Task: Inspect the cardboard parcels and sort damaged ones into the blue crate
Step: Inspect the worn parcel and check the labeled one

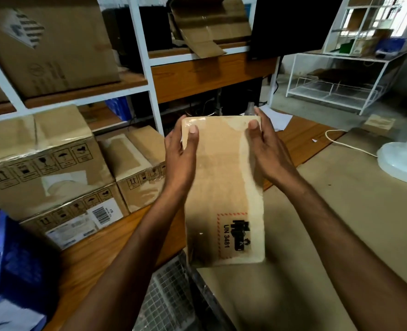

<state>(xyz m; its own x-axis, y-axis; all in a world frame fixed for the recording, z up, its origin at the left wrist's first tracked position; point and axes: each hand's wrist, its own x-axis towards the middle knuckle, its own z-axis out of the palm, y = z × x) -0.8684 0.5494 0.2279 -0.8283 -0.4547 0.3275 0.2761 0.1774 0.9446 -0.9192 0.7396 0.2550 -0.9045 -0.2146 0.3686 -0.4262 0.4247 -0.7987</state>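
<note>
A flat tan cardboard parcel (221, 187) with a red-bordered "UN 3481" battery mark near its lower end is held up in front of me. My left hand (179, 154) grips its upper left edge, thumb on the face. My right hand (264, 149) grips the upper right edge the same way. A blue crate (18, 266) sits at the lower left, partly dark and cut off by the frame. To the left, taped cardboard parcels (44, 163) are stacked on the wooden table, with another parcel (135, 163) beside them.
White shelving (145, 56) with large boxes stands behind the table. A wire mesh tray (166, 302) lies below the parcel. A white fan base (403, 161) and its cord are at the right, and a white wire rack (336, 87) is further back.
</note>
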